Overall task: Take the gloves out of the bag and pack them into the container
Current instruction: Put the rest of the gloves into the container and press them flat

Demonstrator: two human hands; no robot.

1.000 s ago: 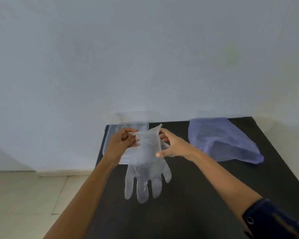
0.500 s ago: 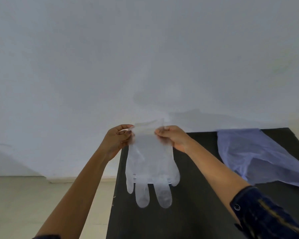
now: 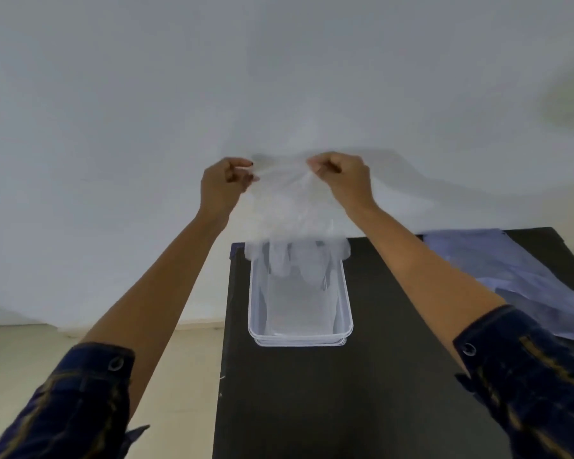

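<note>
A clear plastic glove hangs in the air, cuff up and fingers down. My left hand pinches the left corner of its cuff and my right hand pinches the right corner. The glove's fingertips dangle over the far end of a clear rectangular container that stands on the black table. Something pale and flat lies in the container's bottom; I cannot tell what. A pale blue plastic bag lies flat at the table's far right.
A white wall stands right behind the table's far edge. The table's left edge drops to a beige tiled floor. Dark blue sleeves cover both of my forearms near the frame's bottom.
Both hands have lifted the glove higher and carried it farther out, over the container. The view has shifted, so the container now shows in full under the glove.
</note>
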